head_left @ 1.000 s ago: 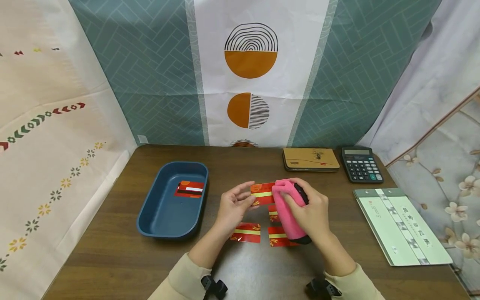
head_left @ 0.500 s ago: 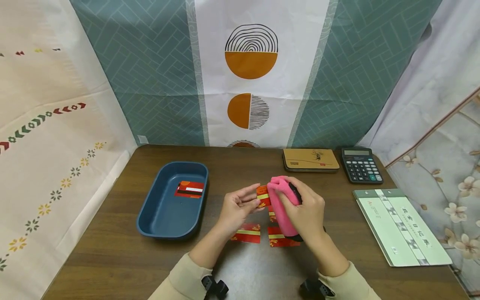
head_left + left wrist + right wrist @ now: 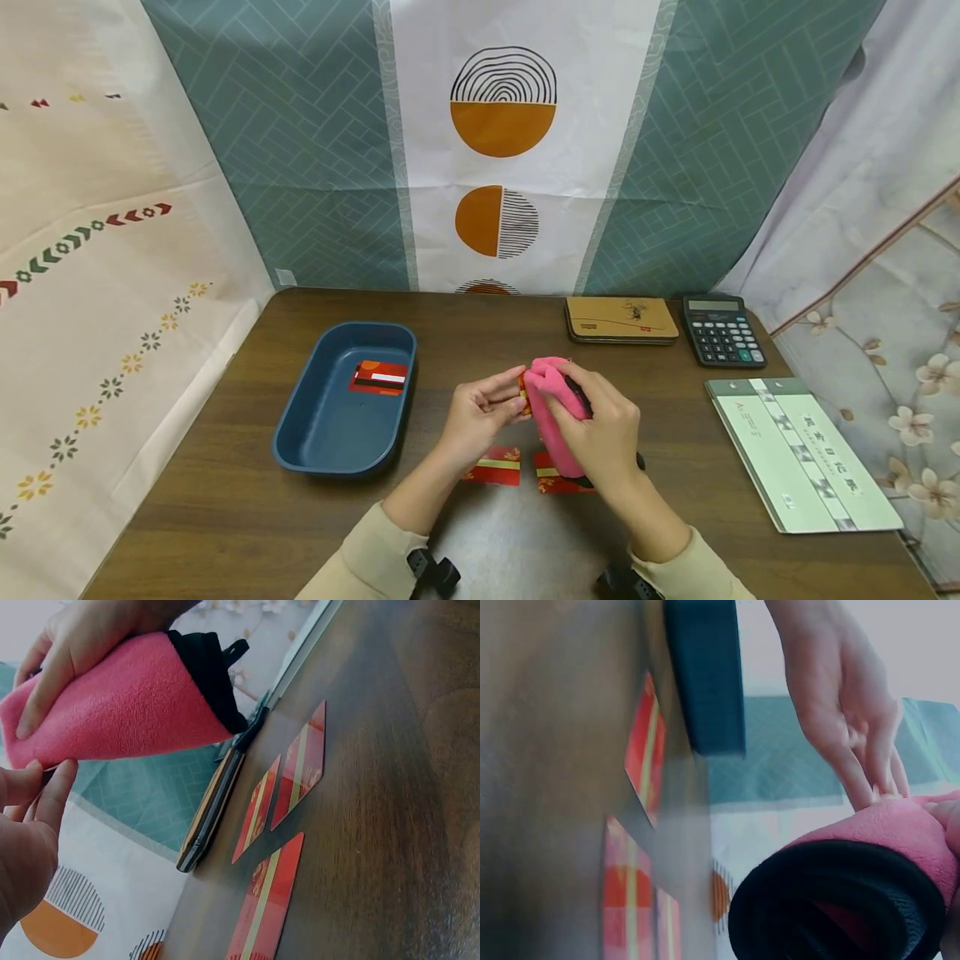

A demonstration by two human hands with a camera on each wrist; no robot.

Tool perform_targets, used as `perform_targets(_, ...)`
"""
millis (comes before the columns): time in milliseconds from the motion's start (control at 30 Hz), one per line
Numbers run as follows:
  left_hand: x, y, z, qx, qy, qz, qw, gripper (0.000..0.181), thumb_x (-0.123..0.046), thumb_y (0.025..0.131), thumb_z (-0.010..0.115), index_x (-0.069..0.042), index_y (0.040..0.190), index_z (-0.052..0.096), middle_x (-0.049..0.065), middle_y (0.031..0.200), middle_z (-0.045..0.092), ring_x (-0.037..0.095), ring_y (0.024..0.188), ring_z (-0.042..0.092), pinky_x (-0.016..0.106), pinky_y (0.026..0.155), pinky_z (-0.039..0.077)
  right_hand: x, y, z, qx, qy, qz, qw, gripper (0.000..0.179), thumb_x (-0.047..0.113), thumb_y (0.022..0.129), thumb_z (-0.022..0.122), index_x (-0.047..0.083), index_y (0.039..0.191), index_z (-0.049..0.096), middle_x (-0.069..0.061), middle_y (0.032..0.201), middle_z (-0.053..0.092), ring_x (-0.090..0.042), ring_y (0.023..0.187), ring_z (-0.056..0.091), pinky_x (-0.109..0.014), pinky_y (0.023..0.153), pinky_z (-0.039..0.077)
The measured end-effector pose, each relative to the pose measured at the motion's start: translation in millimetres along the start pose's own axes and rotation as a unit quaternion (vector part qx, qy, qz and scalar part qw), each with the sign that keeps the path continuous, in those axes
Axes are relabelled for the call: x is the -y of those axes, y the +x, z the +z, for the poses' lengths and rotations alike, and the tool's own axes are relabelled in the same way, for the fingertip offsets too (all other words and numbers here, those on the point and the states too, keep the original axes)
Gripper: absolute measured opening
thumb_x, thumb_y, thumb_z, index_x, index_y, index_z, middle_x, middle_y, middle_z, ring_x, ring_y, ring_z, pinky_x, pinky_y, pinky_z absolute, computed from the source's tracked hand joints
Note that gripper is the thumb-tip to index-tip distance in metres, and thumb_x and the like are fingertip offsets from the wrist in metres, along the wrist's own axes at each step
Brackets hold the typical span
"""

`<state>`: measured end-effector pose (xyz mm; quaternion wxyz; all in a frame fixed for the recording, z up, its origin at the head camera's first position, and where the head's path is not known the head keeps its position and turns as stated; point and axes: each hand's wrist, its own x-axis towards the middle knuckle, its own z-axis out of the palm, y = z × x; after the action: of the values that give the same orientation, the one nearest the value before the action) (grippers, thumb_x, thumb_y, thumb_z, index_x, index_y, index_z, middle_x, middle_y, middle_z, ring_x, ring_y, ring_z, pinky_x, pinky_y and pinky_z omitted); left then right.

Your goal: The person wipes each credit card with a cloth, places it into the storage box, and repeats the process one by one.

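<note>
My left hand [image 3: 474, 419] pinches the left end of a red card [image 3: 524, 393] above the table. In my right hand [image 3: 606, 427] is a folded pink cloth [image 3: 546, 398] with black edging, gripped around the card so that only a narrow strip shows. The left wrist view has the left fingertips right against the cloth. Below the hands lie several red cards with a yellow stripe, among them a left card [image 3: 495, 465] and a right card [image 3: 553, 474]; a farther card [image 3: 257, 810] appears in the left wrist view but is hidden in the head view.
A blue tray [image 3: 341, 446] stands at left, holding a red card [image 3: 378, 378] with black and white stripes. At the back right are a tan-covered flat case or book [image 3: 622, 320] and a calculator [image 3: 723, 330]. A green notebook [image 3: 802, 454] lies at right.
The right hand and cloth have moved left along the card toward the left fingertips, covering most of it. The left hand has shifted slightly right. The farther table card is now hidden in the head view.
</note>
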<state>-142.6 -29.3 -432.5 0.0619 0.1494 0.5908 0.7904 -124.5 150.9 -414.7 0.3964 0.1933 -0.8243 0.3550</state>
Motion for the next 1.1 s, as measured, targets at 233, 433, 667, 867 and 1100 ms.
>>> perform_targets(233, 0.1, -1.1, -2.3, -0.028, -0.02, -0.001, 0.9994, 0.043, 0.017, 0.093, 0.06, 0.012, 0.136, 0.056, 0.035, 0.119, 0.065, 0.017, 0.094, 0.073, 0.037, 0.078, 0.062, -6, -12.3, -1, 0.017, 0.004, 0.002, 0.9999, 0.045, 0.014, 0.074, 0.091, 0.003, 0.114, 0.073, -0.012, 0.091, 0.074, -0.024, 0.071, 0.071, -0.042, 0.061, 0.062)
perform_targets(433, -3.2, -3.5, -8.6, -0.012, -0.011, -0.003, 0.9999, 0.044, 0.013, 0.093, 0.062, 0.012, 0.137, 0.055, 0.035, 0.12, 0.064, 0.032, 0.1, 0.072, 0.041, 0.079, 0.062, -27, -3.6, -12, -0.002, -0.035, 0.031, 0.9989, 0.046, 0.01, 0.073, 0.091, 0.001, 0.113, 0.073, -0.016, 0.1, 0.075, -0.03, 0.08, 0.073, -0.05, 0.07, 0.062)
perform_targets(667, -1.5, -4.0, -9.8, 0.0, 0.009, -0.005, 0.9999, 0.043, 0.014, 0.093, 0.061, 0.012, 0.136, 0.056, 0.035, 0.12, 0.064, 0.048, 0.105, 0.066, 0.041, 0.079, 0.062, -28, 0.5, -13, -0.012, -0.051, 0.019, 0.9985, 0.048, 0.006, 0.07, 0.092, 0.002, 0.114, 0.073, -0.015, 0.096, 0.075, -0.03, 0.076, 0.072, -0.05, 0.066, 0.062)
perform_targets(867, 3.4, 0.0, -2.8, 0.021, 0.034, 0.0, 0.9992, 0.041, 0.012, 0.094, 0.062, 0.013, 0.135, 0.056, 0.033, 0.12, 0.065, 0.039, 0.101, 0.071, 0.043, 0.08, 0.061, -14, -5.2, -4, 0.001, -0.015, -0.031, 0.9994, 0.048, 0.004, 0.068, 0.092, 0.002, 0.113, 0.073, -0.014, 0.091, 0.074, -0.026, 0.07, 0.071, -0.044, 0.06, 0.062)
perform_targets(1100, 1.3, -2.0, -11.7, 0.009, 0.034, 0.013, 0.9993, 0.039, 0.012, 0.093, 0.063, 0.015, 0.132, 0.057, 0.035, 0.117, 0.065, 0.047, 0.098, 0.069, 0.043, 0.077, 0.062, -26, -2.5, -6, -0.013, -0.034, -0.003, 0.9993, 0.048, 0.006, 0.069, 0.092, 0.002, 0.113, 0.073, -0.015, 0.092, 0.075, -0.028, 0.074, 0.072, -0.048, 0.066, 0.062)
